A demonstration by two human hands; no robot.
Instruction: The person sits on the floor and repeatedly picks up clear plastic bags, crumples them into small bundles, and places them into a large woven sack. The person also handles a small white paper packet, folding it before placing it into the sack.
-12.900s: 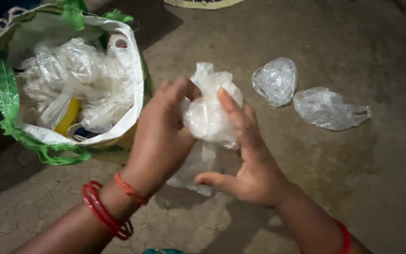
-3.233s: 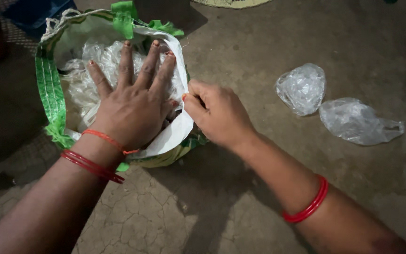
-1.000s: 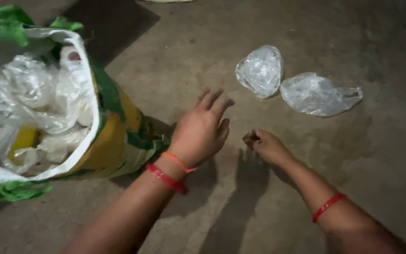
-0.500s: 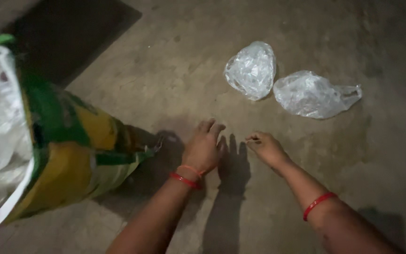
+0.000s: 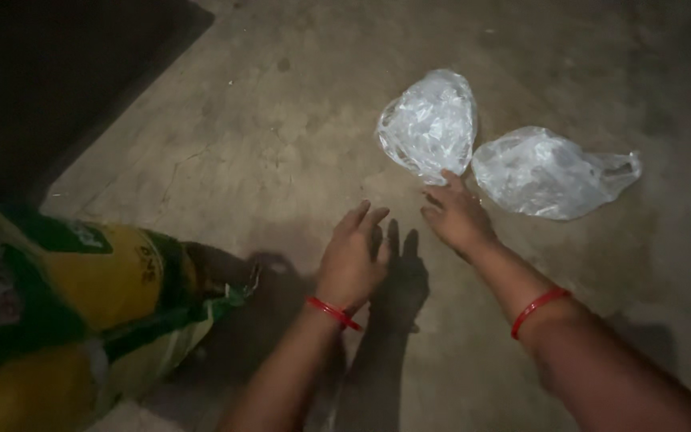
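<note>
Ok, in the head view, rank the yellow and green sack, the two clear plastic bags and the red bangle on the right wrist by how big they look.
1. Yellow and green sack, though cut off by the frame and nearest the camera.
2. The two bags, too alike to rank: the right bag spreads slightly wider than the left bag.
3. Red bangle.

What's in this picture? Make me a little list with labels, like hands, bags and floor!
left hand: open, fingers spread, flat on or just over the floor, holding nothing
right hand: open, fingertips at the lower edge of the rounder plastic bag
rounder plastic bag: clear, crumpled, lying on the floor
flatter plastic bag: clear, lying just to the right of the first
sack: yellow and green, at the lower left, partly out of view
wrists: red bangles on both
floor: grey concrete, cracked, dimly lit
</note>
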